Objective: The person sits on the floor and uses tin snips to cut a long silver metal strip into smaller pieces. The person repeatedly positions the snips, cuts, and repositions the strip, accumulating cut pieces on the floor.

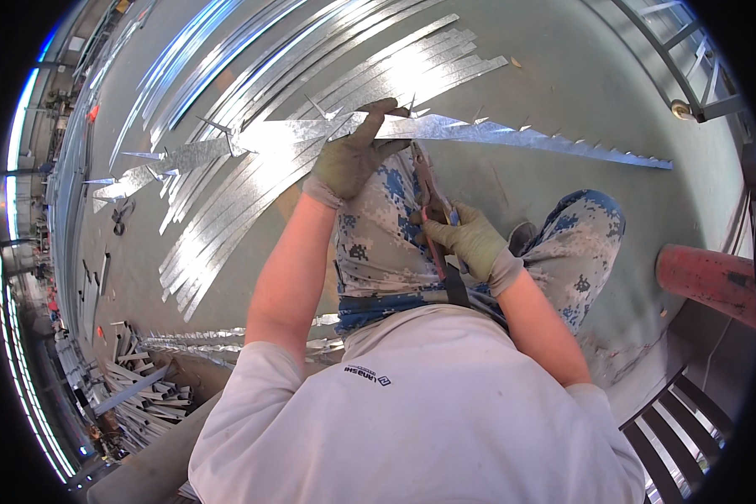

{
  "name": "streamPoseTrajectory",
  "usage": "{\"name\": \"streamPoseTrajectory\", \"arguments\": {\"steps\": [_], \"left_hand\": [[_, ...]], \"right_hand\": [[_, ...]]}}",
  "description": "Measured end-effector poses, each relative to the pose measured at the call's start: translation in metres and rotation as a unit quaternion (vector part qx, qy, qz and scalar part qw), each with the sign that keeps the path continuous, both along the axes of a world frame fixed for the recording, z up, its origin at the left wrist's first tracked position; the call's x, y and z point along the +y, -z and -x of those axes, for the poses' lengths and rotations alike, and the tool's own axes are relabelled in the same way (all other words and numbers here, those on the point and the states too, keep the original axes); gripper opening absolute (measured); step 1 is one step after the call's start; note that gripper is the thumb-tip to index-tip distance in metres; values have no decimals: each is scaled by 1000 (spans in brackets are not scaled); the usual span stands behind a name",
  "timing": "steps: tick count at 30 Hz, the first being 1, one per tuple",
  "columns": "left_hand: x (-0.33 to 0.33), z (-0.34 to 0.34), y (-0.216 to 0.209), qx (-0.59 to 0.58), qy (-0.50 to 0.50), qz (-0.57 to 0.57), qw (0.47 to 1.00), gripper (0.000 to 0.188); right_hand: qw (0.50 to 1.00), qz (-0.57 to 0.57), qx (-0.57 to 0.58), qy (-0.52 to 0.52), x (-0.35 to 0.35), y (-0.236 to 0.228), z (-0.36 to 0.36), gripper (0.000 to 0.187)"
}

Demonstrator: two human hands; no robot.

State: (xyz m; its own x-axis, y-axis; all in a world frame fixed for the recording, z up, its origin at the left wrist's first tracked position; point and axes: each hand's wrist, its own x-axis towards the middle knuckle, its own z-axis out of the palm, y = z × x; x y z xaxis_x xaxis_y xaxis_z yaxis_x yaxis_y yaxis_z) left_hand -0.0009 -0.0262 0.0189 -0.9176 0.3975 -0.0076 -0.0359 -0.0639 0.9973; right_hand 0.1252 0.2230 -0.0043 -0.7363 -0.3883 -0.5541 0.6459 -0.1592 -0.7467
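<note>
A long, shiny sheet-metal strip (290, 133) with pointed tabs bent up along it crosses in front of me, over my knee. My left hand (350, 164), in a greenish work glove, grips the strip near its middle, with fingers over its upper edge. My right hand (472, 242), gloved alike, is closed round the reddish handles of a pair of pliers (427, 185). The jaws point up at the strip's lower edge, close to my left fingertips. Whether they touch the metal I cannot tell.
Flat metal strips (218, 227) lie fanned out on the floor beyond and to the left, with long bright profiles (193, 71) behind them. A pile of metal offcuts (143, 395) is at lower left. On the right are a red cylinder (706, 281), a metal frame (689, 76) and a slatted seat (676, 428).
</note>
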Motion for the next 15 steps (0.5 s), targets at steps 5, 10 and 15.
{"name": "streamPoseTrajectory", "arguments": {"steps": [5, 10, 15], "left_hand": [[-12, 2, 20, -87, 71, -291, 950, 101], [-13, 4, 25, -153, 75, -402, 900, 125], [-10, 6, 16, -254, 23, -472, 844, 137]], "right_hand": [[996, -75, 29, -39, -8, -2, 4, 38], [998, -51, -3, -45, -6, -10, 12, 34], [996, -73, 29, -37, -9, -10, 14, 32]]}}
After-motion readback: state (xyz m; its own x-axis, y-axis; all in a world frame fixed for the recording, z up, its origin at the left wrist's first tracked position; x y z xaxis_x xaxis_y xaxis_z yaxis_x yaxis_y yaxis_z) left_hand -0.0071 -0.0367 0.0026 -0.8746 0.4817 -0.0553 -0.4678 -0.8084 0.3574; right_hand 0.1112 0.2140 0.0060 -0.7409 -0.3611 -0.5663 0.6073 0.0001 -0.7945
